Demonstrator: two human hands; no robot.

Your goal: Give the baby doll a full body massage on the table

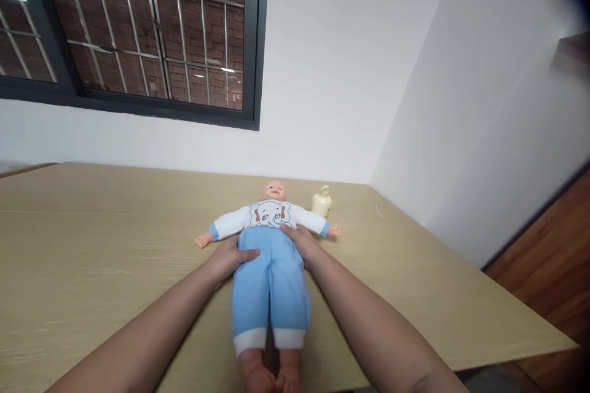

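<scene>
A baby doll (271, 258) in a white top with an elephant face and light blue trousers lies on its back, its bare feet toward me. Its arms are spread out to both sides. My left hand (233, 256) grips the doll's hip on the left, thumb across the trousers. On the other side my right hand (302, 242) is wrapped round the waist, its thumb near the elephant print. The remaining fingers of both hands are mostly hidden beside and under the doll. Behind the doll's right-hand sleeve stands a cream-coloured bottle (321, 202).
The doll rests on a wide, light wood-coloured table (115, 258) against a white wall (332, 73). A dark-framed window (255, 73) with metal bars is at the upper left. A thin pale strand (378, 211) lies right of the bottle. Brown wood panelling (548, 258) shows at far right.
</scene>
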